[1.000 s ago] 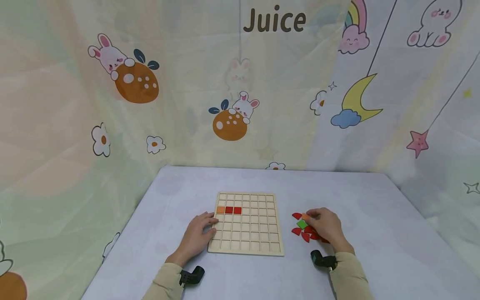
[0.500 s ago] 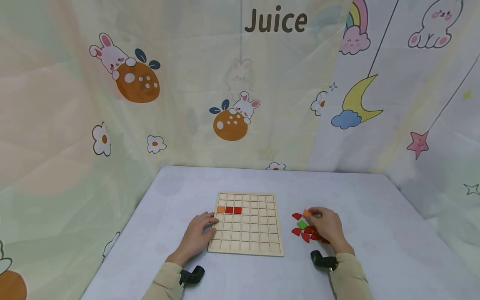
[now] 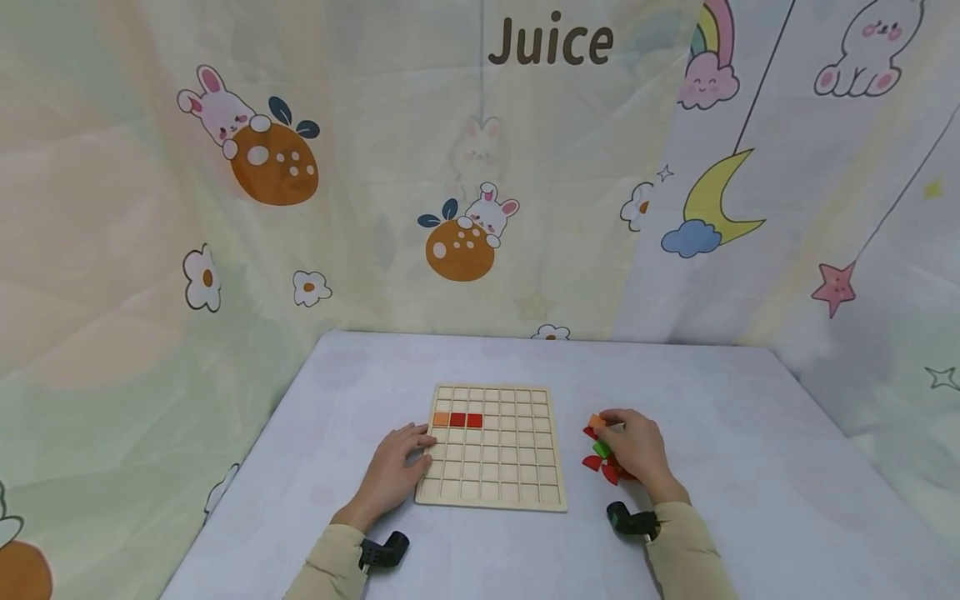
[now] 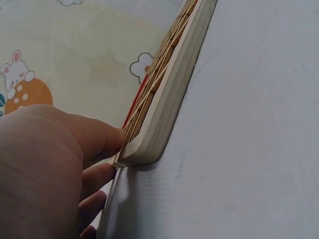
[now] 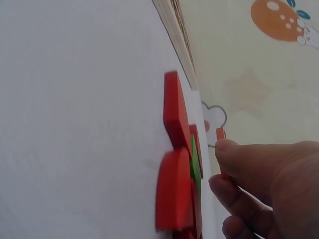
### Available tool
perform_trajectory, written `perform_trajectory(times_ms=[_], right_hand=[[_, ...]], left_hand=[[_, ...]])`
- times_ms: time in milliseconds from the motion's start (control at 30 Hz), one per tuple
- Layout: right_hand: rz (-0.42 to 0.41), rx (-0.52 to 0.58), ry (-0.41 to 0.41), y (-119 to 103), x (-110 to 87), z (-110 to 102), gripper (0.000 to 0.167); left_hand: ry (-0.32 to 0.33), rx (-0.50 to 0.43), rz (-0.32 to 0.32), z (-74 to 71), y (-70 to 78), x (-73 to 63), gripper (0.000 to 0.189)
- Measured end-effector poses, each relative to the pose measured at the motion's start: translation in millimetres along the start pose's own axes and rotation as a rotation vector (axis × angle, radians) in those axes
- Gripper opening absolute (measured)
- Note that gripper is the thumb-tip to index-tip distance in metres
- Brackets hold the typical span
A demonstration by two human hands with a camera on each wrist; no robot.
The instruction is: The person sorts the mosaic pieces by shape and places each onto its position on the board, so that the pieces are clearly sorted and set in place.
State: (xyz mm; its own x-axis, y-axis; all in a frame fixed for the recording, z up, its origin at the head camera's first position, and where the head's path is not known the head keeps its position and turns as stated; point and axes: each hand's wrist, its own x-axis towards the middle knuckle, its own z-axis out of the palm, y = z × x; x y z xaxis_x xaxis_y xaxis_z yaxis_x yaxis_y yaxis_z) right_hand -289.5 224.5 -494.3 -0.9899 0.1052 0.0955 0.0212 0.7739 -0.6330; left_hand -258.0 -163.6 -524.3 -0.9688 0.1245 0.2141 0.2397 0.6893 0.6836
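A pale wooden grid board [image 3: 498, 458] lies flat on the table. My left hand [image 3: 386, 471] rests against its left edge, fingers fairly straight, with the thumb [image 4: 102, 139] at the rim in the left wrist view. One orange square tile [image 3: 441, 419] and two red square tiles [image 3: 467, 421] sit side by side in the second row from the back. To the right of the board, my right hand [image 3: 637, 446] pinches another orange square tile [image 5: 221, 134] between thumb and fingers, above a small pile. Red quarter-round pieces [image 3: 592, 462] and a green square tile [image 3: 602, 449] show there, partly hidden by that hand.
A whitish cloth covers the table [image 3: 375, 367]. Behind it hangs a printed curtain [image 3: 360, 208] with rabbits and flowers. A black camera mount sits on each wrist, the left one [image 3: 385, 550] near the board's front left corner.
My right hand has lifted the orange tile off the pile and moved it slightly left and toward the back. The left hand and the board have stayed in place.
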Motion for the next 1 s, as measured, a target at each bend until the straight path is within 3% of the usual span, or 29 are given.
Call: perform_trajectory(times_ms=[333, 1000], right_hand=[[-0.113, 0.021, -0.004, -18.8, -1.5, 15.8, 0.031], [-0.179, 0.021, -0.045, -48.2, -1.4, 41.7, 0.028]], left_hand=[[-0.018, 0.005, 0.001, -1.4, -1.1, 0.8, 0.023], [-0.027, -0.014, -0.009, -1.1, -1.1, 0.4, 0.023]])
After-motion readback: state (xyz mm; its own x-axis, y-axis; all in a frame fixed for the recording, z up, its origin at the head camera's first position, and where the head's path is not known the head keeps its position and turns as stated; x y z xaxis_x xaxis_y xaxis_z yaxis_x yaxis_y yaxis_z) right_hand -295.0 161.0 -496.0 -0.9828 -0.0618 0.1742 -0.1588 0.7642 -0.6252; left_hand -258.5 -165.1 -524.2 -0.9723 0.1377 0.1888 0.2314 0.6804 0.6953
